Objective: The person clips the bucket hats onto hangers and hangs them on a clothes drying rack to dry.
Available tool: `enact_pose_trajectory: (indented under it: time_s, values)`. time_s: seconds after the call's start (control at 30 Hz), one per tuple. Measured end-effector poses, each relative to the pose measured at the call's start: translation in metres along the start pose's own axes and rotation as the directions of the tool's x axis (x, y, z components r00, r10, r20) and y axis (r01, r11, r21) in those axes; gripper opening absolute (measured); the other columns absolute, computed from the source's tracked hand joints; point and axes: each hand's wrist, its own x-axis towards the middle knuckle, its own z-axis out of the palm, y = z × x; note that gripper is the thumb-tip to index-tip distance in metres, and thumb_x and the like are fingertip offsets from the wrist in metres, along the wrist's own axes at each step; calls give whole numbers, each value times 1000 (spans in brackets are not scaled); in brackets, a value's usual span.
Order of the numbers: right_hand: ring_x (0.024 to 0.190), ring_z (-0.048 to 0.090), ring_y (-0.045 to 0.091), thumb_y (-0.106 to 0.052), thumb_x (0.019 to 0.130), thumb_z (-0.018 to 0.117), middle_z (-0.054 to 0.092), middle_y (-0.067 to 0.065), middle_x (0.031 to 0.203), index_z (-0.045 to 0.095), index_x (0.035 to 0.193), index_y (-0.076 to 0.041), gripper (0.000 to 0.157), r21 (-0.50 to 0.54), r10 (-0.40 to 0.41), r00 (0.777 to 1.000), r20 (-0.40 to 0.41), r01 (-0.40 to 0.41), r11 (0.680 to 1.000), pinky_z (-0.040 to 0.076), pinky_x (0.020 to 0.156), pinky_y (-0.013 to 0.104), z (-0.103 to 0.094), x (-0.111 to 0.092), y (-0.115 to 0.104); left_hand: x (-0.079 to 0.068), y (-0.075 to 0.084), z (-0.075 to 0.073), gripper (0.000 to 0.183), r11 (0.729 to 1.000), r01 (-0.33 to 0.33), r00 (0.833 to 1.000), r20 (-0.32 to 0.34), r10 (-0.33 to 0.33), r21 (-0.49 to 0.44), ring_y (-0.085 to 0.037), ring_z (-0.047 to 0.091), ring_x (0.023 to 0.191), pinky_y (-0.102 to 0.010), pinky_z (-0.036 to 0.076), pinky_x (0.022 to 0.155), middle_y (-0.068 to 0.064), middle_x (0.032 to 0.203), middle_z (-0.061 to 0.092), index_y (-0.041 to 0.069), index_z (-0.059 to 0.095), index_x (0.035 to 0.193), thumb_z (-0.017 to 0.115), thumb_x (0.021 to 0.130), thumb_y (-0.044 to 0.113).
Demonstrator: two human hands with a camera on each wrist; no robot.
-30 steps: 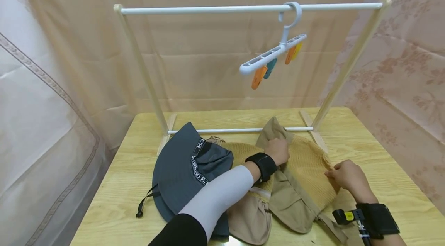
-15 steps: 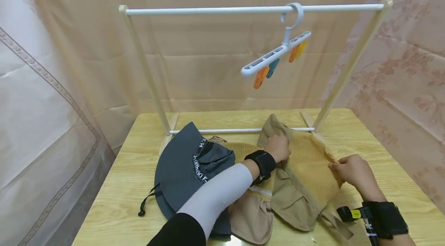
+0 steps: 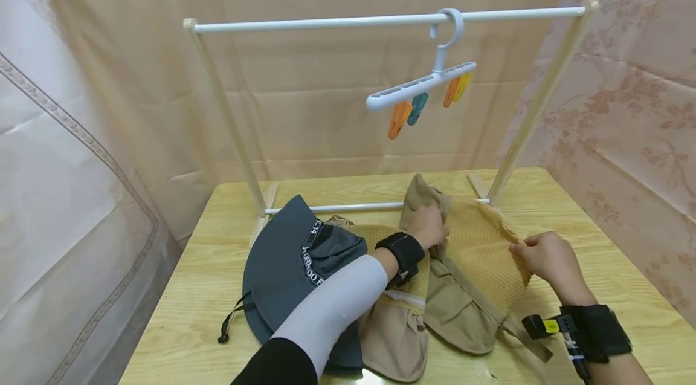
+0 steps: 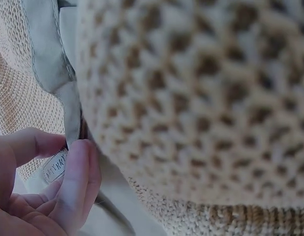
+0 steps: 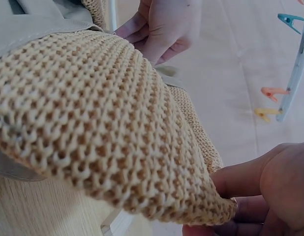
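A khaki hat with a yellow knitted part (image 3: 484, 258) lies partly spread and partly raised at the table's right side. My left hand (image 3: 426, 226) pinches its khaki cloth band between thumb and fingers; beside them in the left wrist view shows a small sewn label (image 4: 56, 167). My right hand (image 3: 549, 258) pinches the outer edge of the knit, which is raised off the table in the right wrist view. A dark grey hat (image 3: 293, 288) with lettered trim lies to the left, partly under my left forearm. Another tan cloth piece (image 3: 397, 339) with knit lies between them.
Behind the hats stands a rack with a white top bar (image 3: 326, 24) and a low bar (image 3: 353, 207). From the top bar hangs a light blue clip hanger (image 3: 421, 86) with orange, teal and yellow clips. A cord with a toggle (image 3: 223, 338) trails from the grey hat.
My right hand has moved slightly up, raising the knitted edge and drawing it taut. The left hand keeps its hold on the khaki band. The view has shifted a little.
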Motion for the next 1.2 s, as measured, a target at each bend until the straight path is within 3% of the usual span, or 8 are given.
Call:
enact_pose_trajectory:
  time_s: [0.13, 0.37, 0.47, 0.6, 0.7, 0.9, 1.1, 1.2]
  values:
    - [54, 41, 17, -24, 95, 57, 45, -4, 54, 69, 77, 2, 34, 2, 3, 1000, 2, -3, 1000, 32, 52, 30, -3, 1, -2, 0, 0, -4, 47, 1000, 10, 1000, 2, -10, 14, -6, 40, 40, -18, 33, 40, 8, 47, 38, 17, 44, 53, 70, 90, 31]
    - [63, 52, 21, -29, 96, 57, 68, 16, 77, 70, 99, 11, 43, 6, 1, 1000, -23, -1, 1000, 39, 53, 31, -9, 2, -7, 2, -3, -7, 49, 998, -13, 1000, 1, 13, -62, -5, 37, 37, -17, 30, 38, 8, 45, 36, 17, 43, 51, 69, 91, 29]
    - [62, 51, 20, -29, 96, 57, 68, 17, 77, 71, 97, 10, 42, 9, -11, 999, -38, 11, 1000, 38, 53, 31, -10, 1, -10, 1, -5, -8, 53, 996, -18, 1000, 9, 19, -88, -5, 32, 34, -17, 27, 36, 7, 42, 30, 17, 39, 48, 67, 92, 28]
    - [53, 39, 16, -28, 96, 58, 47, 1, 55, 64, 67, -1, 40, 13, -18, 999, -50, 19, 1000, 31, 50, 29, -11, 2, -19, -1, -8, -10, 55, 995, 2, 1000, 5, -1, -97, -6, 30, 33, -18, 26, 37, 7, 40, 28, 17, 38, 47, 67, 92, 29]
    - [51, 36, 15, -27, 95, 58, 40, -5, 53, 59, 60, -7, 40, 20, -25, 997, -69, 26, 999, 30, 49, 29, -12, 4, -25, -1, -9, -12, 53, 995, 20, 1000, -7, -21, -101, -6, 32, 34, -18, 27, 38, 7, 40, 31, 17, 40, 48, 68, 91, 30]
    - [53, 38, 17, -28, 95, 58, 40, -3, 53, 65, 68, -4, 37, 21, -30, 996, -81, 32, 999, 31, 51, 30, -19, 6, -31, 0, -7, -18, 51, 992, 30, 999, -27, -33, -119, -6, 37, 36, -18, 29, 39, 7, 42, 35, 17, 43, 49, 71, 90, 30]
    - [60, 55, 17, -35, 96, 57, 67, 12, 71, 71, 101, 9, 46, 46, -25, 998, -56, 27, 999, 41, 53, 31, -25, 8, -33, 4, -8, -20, 51, 989, 37, 998, -37, -42, -146, -6, 37, 37, -18, 28, 40, 6, 43, 34, 16, 44, 49, 72, 89, 31]
    - [54, 48, 16, -34, 96, 58, 57, 5, 59, 72, 90, 6, 42, 37, -28, 997, -76, 30, 999, 37, 51, 30, -24, 9, -36, 4, -8, -19, 51, 987, 50, 998, -39, -56, -153, -7, 37, 37, -18, 28, 40, 6, 43, 35, 16, 45, 49, 72, 89, 32]
